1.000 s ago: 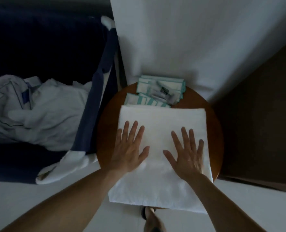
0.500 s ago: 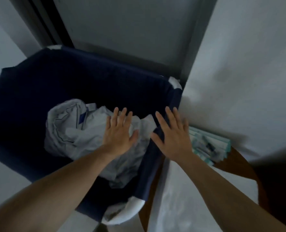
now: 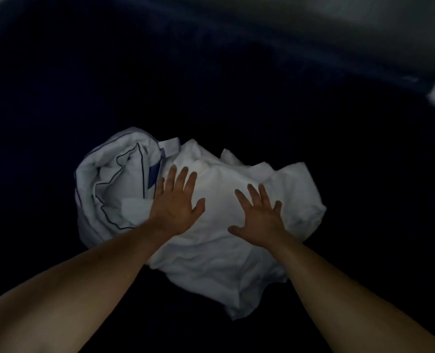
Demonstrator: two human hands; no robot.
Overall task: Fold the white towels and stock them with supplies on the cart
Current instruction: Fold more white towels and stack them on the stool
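Both hands are hovering over the crumpled white linen (image 3: 211, 250) lying in the dark navy bin (image 3: 338, 149). The left hand (image 3: 175, 200) and right hand (image 3: 259, 215) are spread flat, gripping nothing, and I can't tell if they're touching it yet. I'm guessing this is the grab-the-next-towel step, so the next move is calling for pinching one piece and lifting it free of the tangle.

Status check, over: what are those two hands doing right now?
Left hand and right hand open, spread over crumpled white linen. Nothing gripped. Nothing blocking.
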